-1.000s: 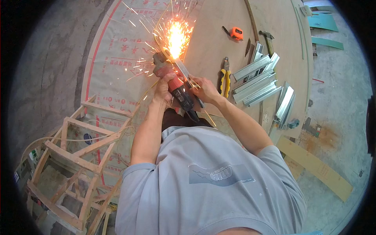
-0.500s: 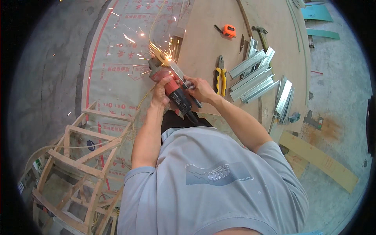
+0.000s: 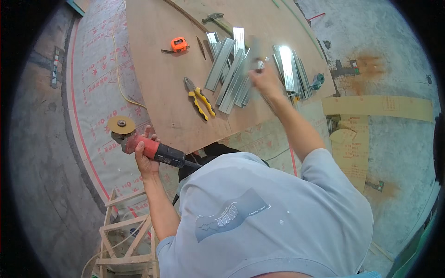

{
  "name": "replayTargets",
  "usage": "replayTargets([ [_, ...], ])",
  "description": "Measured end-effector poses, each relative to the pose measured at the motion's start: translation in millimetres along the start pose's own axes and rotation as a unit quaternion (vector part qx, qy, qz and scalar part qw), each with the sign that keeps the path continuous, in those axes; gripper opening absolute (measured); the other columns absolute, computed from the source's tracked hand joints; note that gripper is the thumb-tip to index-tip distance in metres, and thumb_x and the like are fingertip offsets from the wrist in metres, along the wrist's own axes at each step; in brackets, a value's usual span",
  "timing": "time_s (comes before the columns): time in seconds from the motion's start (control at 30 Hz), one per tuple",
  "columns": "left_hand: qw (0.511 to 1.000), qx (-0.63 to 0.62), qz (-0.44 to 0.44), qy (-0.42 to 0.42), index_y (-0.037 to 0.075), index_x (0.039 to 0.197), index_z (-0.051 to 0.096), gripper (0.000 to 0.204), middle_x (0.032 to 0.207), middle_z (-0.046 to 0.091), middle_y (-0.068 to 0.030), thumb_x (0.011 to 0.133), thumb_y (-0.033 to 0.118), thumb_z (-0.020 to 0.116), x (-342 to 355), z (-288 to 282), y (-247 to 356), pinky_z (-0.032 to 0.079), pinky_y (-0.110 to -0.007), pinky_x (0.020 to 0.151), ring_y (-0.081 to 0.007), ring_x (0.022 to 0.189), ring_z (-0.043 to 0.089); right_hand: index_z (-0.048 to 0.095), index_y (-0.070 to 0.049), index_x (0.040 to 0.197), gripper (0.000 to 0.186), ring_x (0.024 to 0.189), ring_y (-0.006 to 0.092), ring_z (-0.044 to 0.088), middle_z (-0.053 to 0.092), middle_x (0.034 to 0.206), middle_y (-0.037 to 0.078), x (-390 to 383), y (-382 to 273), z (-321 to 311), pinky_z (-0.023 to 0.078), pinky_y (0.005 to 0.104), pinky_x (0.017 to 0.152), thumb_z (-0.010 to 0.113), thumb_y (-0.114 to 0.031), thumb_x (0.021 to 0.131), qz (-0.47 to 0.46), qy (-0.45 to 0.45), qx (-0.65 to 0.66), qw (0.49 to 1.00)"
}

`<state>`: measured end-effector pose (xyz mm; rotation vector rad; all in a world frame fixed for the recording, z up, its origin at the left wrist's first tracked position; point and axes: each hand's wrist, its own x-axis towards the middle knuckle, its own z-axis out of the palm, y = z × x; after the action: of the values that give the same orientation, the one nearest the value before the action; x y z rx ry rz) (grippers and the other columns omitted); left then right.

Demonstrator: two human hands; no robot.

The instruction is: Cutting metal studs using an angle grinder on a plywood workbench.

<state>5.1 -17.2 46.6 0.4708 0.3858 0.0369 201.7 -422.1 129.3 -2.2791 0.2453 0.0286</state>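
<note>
the left hand [image 3: 144, 160] is wrapped around the red-and-black angle grinder [image 3: 150, 147], its fingers clamped on the red body, holding the tool out to the left over the pale printed floor sheet [image 3: 99, 78]. the grinder's round tan cutting disc [image 3: 121, 124] points to the far left, and its black rear end lies near the person's grey shirt.

the right hand [image 3: 265, 79] is stretched to the far right, over the pile of shiny silver metal channel pieces [image 3: 236, 69] lying on the large brown plywood surface [image 3: 157, 69]. it holds a blurred silver metal piece [image 3: 255, 55] above the pile; the fingers seem closed on it, though the blur hides the exact grip.

on the plywood, just left of the pile, lie yellow-handled pliers [image 3: 200, 98]. farther off sits an orange tape measure [image 3: 178, 44], and at the far edge a steel-headed hammer [image 3: 214, 18]. a small teal object [image 3: 317, 81] rests at the right end of the metal pile. a light wooden frame [image 3: 125, 231] stands at the near left, and long cardboard strips [image 3: 380, 107] lie on the concrete floor to the right.
</note>
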Motion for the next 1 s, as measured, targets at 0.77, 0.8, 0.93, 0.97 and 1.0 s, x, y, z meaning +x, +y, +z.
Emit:
replayTargets([
  [0.77,0.999,-0.005,-0.008,0.051,0.002,0.123,0.048,0.05,0.125,0.058,-0.0163,0.082,0.018,0.073,-0.5,-2.3,-12.2,0.056,-0.041,0.089,-0.0239,0.097,0.064,0.035,0.006,0.117,0.051,0.09,0.047,0.065,0.062,0.095,0.034,22.1,2.2,71.2,0.052,0.0473,0.082,0.065,-0.021,0.085,-0.004,-0.029,-0.161,0.987],
  [0.8,0.998,-0.001,-0.013,0.06,0.002,0.122,0.049,0.049,0.125,0.058,-0.0161,0.082,0.018,0.073,-1.6,-2.8,-11.4,0.056,-0.041,0.089,-0.0237,0.097,0.064,0.035,0.006,0.117,0.051,0.09,0.047,0.065,0.062,0.095,0.034,21.4,7.7,72.3,0.052,0.0473,0.082,0.065,-0.021,0.085,-0.007,-0.032,-0.162,0.986],
  [0.93,0.998,-0.01,0.01,0.057,0.002,0.119,0.05,0.046,0.124,0.058,-0.0156,0.082,0.019,0.073,-9.7,-15.8,-8.2,0.056,-0.041,0.089,-0.0233,0.097,0.064,0.036,0.003,0.116,0.042,0.081,0.0375,0.065,0.062,0.089,0.023,27.2,24.2,61.1,0.051,0.0436,0.075,0.058,-0.012,0.084,-0.07,0.083,-0.041,0.993],
  [0.97,0.998,-0.017,0.008,0.055,0.002,0.117,0.051,0.044,0.124,0.059,-0.0153,0.082,0.019,0.072,-9.9,-17.5,-7.4,0.056,-0.041,0.089,-0.0233,0.097,0.064,0.035,0.002,0.117,0.04,0.078,0.0321,0.065,0.061,0.087,0.018,27.5,24.3,58.7,0.051,0.041,0.071,0.056,-0.009,0.085,-0.1,0.109,0.005,0.989],
  [1.0,0.998,-0.023,0.007,0.053,0.002,0.115,0.052,0.042,0.123,0.059,-0.015,0.082,0.02,0.072,-9.9,-19.2,-6.7,0.056,-0.041,0.089,-0.0232,0.097,0.064,0.035,0.002,0.117,0.04,0.078,0.0321,0.065,0.061,0.087,0.018,27.3,24.4,59.3,0.051,0.041,0.071,0.056,-0.009,0.085,-0.103,0.104,0.007,0.989],
])
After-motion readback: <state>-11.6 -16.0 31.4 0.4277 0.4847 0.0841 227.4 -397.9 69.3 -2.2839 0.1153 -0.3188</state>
